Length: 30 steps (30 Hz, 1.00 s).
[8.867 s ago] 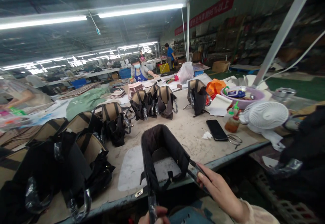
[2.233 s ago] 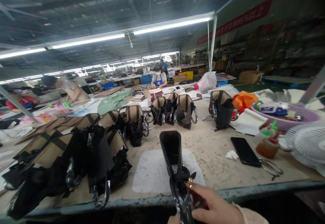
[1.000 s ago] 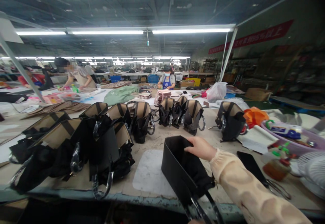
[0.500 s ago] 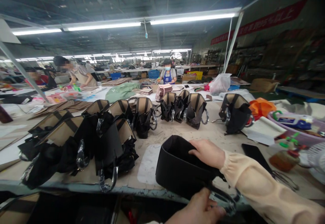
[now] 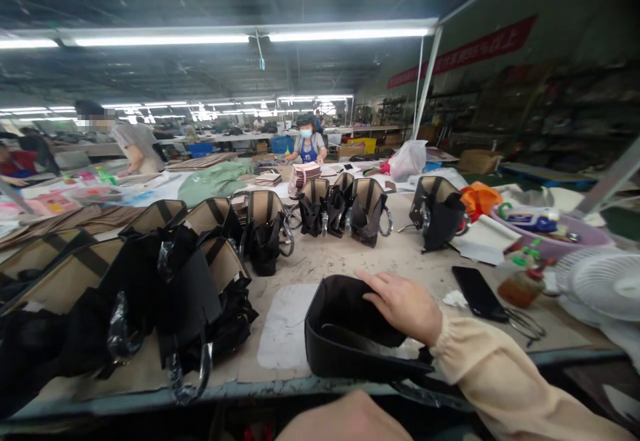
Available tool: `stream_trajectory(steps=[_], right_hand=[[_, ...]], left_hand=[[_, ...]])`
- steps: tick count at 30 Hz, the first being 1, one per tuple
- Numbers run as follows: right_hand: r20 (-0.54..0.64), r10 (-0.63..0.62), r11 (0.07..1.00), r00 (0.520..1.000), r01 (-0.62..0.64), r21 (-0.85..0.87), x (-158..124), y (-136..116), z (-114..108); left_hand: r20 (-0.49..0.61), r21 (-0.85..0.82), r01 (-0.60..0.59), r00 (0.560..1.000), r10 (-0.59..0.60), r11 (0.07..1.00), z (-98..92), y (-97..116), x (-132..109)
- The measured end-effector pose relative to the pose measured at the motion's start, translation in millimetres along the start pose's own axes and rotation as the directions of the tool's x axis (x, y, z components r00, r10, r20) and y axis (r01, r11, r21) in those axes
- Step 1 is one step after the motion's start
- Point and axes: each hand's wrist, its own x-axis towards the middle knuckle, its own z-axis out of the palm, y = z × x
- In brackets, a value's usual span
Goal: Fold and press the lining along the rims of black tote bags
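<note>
A black handbag (image 5: 360,359) lies tilted at the table's front edge, its opening and dark inside facing me. My right hand (image 5: 403,304) is closed over its far wall, the thumb on the inner side of the rim. Below the bag, at the bottom of the view, shows the back of my left hand (image 5: 345,421); its fingers are hidden. Part of a plastic-wrapped handle (image 5: 430,395) hangs under the bag past the table edge. A pale sheet (image 5: 283,326) lies flat to the bag's left.
Several unfinished black bags with beige linings crowd the left, among them a nearby bag (image 5: 200,301). Another bag (image 5: 437,213) stands farther right. A phone (image 5: 480,293), glasses (image 5: 525,326), a white fan (image 5: 600,284) and a purple basin (image 5: 575,244) are at right. A co-worker (image 5: 307,144) sits opposite.
The bag has tipped so that more of its inside shows. My left hand has dropped lower, away from the wrapped handle it was at. The view has shifted right.
</note>
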Motion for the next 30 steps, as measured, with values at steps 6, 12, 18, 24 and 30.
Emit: stream_trajectory(steps=[6, 12, 18, 24, 30], right_hand=[[-0.049, -0.004, 1.000, 0.999, 0.004, 0.000, 2.0, 0.6, 6.9], [-0.211, -0.090, 0.996, 0.973, 0.089, -0.011, 6.6, 5.1, 7.7], [-0.133, -0.151, 0.988, 0.980, 0.148, -0.034, -13.1, -16.2, -4.5], [0.103, 0.066, 0.977, 0.993, -0.085, 0.194, -29.1, -38.1, 0.3], [0.212, 0.204, 0.717, 0.956, -0.293, 0.633, -19.5, -48.5, 8.4]], left_hand=[[-0.709, 0.246, 0.089, 0.696, 0.116, 0.965, -86.7, 5.8, 11.5], [-0.475, 0.181, 0.147, 0.879, -0.044, 0.972, -110.1, -29.3, 46.2], [-0.371, 0.347, 0.098, 0.928, 0.041, 0.933, -110.2, -22.4, 60.5], [-0.287, 0.317, 0.179, 0.954, -0.086, 0.932, -99.5, -13.7, 61.7], [-0.338, 0.305, 0.237, 0.932, -0.128, 0.922, -80.5, 1.1, 51.4]])
